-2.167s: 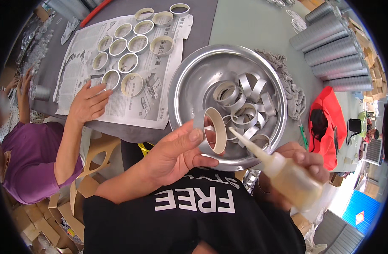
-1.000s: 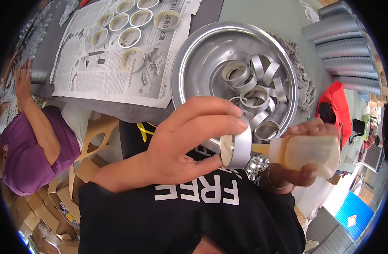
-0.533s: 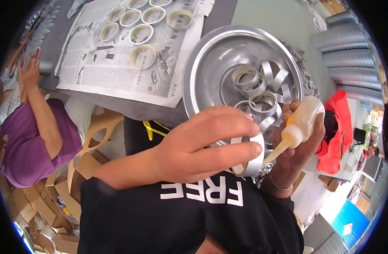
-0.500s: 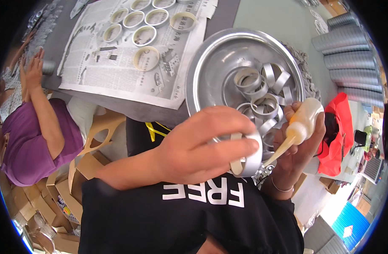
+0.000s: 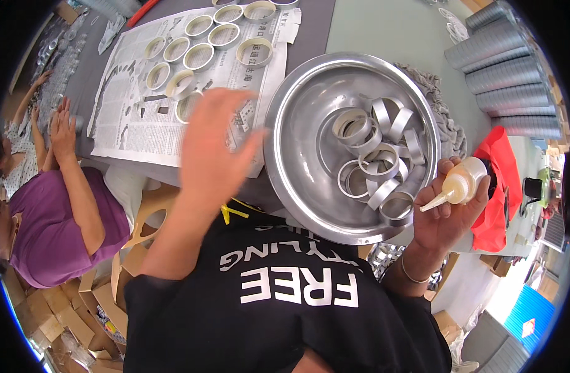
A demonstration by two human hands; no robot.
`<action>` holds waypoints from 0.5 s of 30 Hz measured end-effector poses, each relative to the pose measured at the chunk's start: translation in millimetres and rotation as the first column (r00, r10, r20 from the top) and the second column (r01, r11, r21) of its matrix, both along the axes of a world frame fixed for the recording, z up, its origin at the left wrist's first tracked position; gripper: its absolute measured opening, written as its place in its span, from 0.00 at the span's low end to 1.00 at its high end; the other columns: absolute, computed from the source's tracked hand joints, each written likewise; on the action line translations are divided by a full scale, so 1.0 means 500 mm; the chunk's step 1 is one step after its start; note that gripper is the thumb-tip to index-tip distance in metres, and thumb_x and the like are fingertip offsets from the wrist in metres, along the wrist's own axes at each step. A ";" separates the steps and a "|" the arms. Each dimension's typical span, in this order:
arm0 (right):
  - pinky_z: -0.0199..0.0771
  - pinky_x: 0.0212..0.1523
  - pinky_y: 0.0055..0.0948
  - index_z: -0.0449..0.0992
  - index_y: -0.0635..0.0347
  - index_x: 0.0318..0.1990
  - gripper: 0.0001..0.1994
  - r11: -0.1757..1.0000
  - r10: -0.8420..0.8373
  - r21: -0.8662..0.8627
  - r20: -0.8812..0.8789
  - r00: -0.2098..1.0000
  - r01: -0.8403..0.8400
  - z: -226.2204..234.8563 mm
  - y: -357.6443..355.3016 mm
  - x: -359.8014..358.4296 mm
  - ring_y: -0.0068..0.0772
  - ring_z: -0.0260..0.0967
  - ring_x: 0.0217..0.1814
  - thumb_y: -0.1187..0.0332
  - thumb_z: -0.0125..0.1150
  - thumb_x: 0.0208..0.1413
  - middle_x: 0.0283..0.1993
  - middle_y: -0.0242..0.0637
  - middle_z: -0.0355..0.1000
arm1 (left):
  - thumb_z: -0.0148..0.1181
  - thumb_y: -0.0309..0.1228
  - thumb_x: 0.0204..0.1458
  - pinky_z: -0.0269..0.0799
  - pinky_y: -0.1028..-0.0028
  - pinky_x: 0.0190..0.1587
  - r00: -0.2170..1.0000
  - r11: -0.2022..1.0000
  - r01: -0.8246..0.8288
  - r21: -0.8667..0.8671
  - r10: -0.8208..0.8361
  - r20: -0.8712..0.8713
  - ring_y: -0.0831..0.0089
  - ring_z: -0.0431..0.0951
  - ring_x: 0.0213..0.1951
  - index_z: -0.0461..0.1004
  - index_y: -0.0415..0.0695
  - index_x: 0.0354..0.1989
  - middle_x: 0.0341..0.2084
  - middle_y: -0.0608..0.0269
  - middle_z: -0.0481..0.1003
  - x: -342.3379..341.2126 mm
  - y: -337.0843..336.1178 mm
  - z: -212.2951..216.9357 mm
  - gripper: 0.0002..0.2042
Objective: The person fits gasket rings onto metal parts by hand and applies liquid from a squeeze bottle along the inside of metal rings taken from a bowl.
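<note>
My left hand, blurred by motion, hangs over the near right part of the newspaper. Its thumb and fingers are apart, and no ring shows between them. Just beyond it a silver ring is partly covered by the hand. Several more rings, one of them a ring with a pale inner face, stand on the paper. My right hand grips a squeeze bottle of yellowish liquid, its tapered nozzle pointing left and down. Beside it, a round metal basin contains several loose silver rings.
A grey cloth is bunched behind the basin. Stacks of grey ribbed discs stand at the far right, near a red bag. At left sits a person in purple, above open cardboard boxes.
My left hand has swung from the basin's front edge to the newspaper; the ring it held is no longer visible in it. My right hand and bottle have lowered slightly, nozzle away from the ring.
</note>
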State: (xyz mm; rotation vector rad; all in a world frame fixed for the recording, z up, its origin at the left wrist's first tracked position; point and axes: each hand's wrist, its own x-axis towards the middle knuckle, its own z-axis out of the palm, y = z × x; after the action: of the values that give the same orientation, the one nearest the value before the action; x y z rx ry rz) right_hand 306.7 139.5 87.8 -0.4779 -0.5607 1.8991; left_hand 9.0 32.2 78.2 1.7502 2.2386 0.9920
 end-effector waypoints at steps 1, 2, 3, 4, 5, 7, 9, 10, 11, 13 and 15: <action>0.63 0.13 0.20 0.63 0.67 0.48 0.27 1.000 -0.005 -0.008 -0.001 1.000 0.005 0.002 -0.001 -0.001 0.23 0.61 0.13 0.46 0.40 0.59 0.40 0.46 0.68 | 0.65 0.27 0.37 0.64 0.64 0.50 0.978 0.982 0.190 -0.018 -0.187 0.095 0.55 0.67 0.48 0.66 0.44 0.50 0.45 0.54 0.66 0.023 0.024 0.004 0.26; 0.63 0.13 0.20 0.63 0.67 0.48 0.27 1.000 -0.008 0.000 0.003 1.000 0.008 0.004 0.000 -0.003 0.23 0.61 0.13 0.46 0.40 0.59 0.40 0.46 0.68 | 0.64 0.25 0.37 0.65 0.63 0.51 0.952 0.961 0.278 0.013 -0.277 0.128 0.55 0.67 0.48 0.66 0.44 0.50 0.46 0.55 0.66 0.051 0.053 -0.001 0.26; 0.63 0.12 0.20 0.62 0.66 0.48 0.27 1.000 -0.012 0.004 -0.019 1.000 0.012 0.005 0.000 -0.004 0.23 0.61 0.13 0.46 0.40 0.59 0.39 0.46 0.68 | 0.63 0.23 0.37 0.65 0.63 0.51 0.915 0.929 0.368 0.047 -0.371 0.158 0.55 0.67 0.48 0.67 0.44 0.49 0.46 0.56 0.66 0.076 0.085 -0.015 0.26; 0.62 0.12 0.20 0.62 0.66 0.48 0.27 1.000 -0.007 0.006 -0.046 0.999 0.007 0.010 -0.003 -0.005 0.22 0.61 0.13 0.46 0.40 0.59 0.39 0.45 0.68 | 0.63 0.23 0.37 0.65 0.63 0.51 0.916 0.929 0.366 0.051 -0.370 0.157 0.55 0.67 0.48 0.67 0.44 0.49 0.46 0.56 0.66 0.091 0.111 -0.027 0.26; 0.62 0.12 0.19 0.62 0.65 0.48 0.28 1.000 -0.016 0.013 -0.043 0.999 0.017 0.015 -0.005 -0.006 0.22 0.61 0.13 0.45 0.42 0.58 0.39 0.45 0.68 | 0.62 0.22 0.36 0.65 0.63 0.51 0.902 0.906 0.419 0.062 -0.423 0.089 0.56 0.68 0.48 0.66 0.45 0.50 0.45 0.56 0.67 0.100 0.140 -0.046 0.27; 0.63 0.12 0.19 0.62 0.65 0.47 0.28 1.000 -0.009 0.024 -0.050 0.999 0.010 0.022 -0.011 -0.005 0.23 0.61 0.13 0.44 0.42 0.58 0.39 0.45 0.68 | 0.61 0.21 0.35 0.65 0.64 0.51 0.886 0.884 0.462 0.075 -0.464 0.010 0.56 0.68 0.48 0.66 0.45 0.50 0.45 0.55 0.68 0.097 0.173 -0.062 0.28; 0.63 0.12 0.19 0.61 0.65 0.47 0.28 0.999 -0.028 0.022 -0.046 0.999 0.029 0.022 -0.012 -0.002 0.23 0.62 0.12 0.44 0.43 0.57 0.39 0.45 0.68 | 0.60 0.20 0.34 0.66 0.65 0.51 0.805 0.787 0.591 -0.176 -0.564 0.184 0.57 0.68 0.49 0.65 0.45 0.50 0.46 0.58 0.67 0.097 0.200 -0.071 0.28; 0.64 0.11 0.19 0.61 0.65 0.47 0.28 0.999 -0.050 0.019 -0.036 0.998 0.051 0.023 -0.011 -0.003 0.23 0.61 0.12 0.44 0.43 0.57 0.39 0.45 0.67 | 0.60 0.20 0.34 0.66 0.65 0.51 0.804 0.785 0.593 -0.176 -0.566 0.185 0.57 0.68 0.49 0.65 0.45 0.50 0.46 0.58 0.67 0.095 0.197 -0.074 0.28; 0.64 0.11 0.19 0.61 0.66 0.46 0.28 0.996 -0.088 0.014 -0.025 0.996 0.089 0.021 -0.015 0.002 0.24 0.61 0.11 0.44 0.44 0.57 0.39 0.46 0.67 | 0.61 0.20 0.33 0.66 0.66 0.51 0.832 0.819 0.550 -0.160 -0.521 0.193 0.57 0.68 0.48 0.65 0.45 0.50 0.45 0.58 0.67 0.096 0.188 -0.067 0.29; 0.63 0.13 0.19 0.61 0.67 0.47 0.29 0.991 -0.093 0.091 -0.030 0.995 0.096 0.010 -0.019 0.010 0.23 0.61 0.13 0.45 0.44 0.57 0.40 0.46 0.66 | 0.64 0.25 0.35 0.69 0.66 0.47 0.840 0.848 0.511 -0.140 -0.458 0.291 0.58 0.70 0.47 0.64 0.44 0.52 0.44 0.56 0.69 0.095 0.158 -0.040 0.30; 0.61 0.15 0.19 0.60 0.69 0.48 0.29 0.982 -0.088 0.168 -0.033 0.996 0.093 0.007 -0.023 0.011 0.21 0.60 0.15 0.45 0.44 0.57 0.42 0.46 0.65 | 0.65 0.28 0.38 0.72 0.66 0.44 0.671 0.838 0.541 -0.071 -0.379 0.637 0.60 0.71 0.48 0.63 0.41 0.53 0.44 0.55 0.69 0.097 0.120 -0.022 0.30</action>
State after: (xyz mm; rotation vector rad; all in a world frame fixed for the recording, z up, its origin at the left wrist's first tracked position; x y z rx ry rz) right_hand 312.3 127.8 91.4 -0.3619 -0.6659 1.7517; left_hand 57.8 92.2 67.0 1.4850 1.3478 0.9122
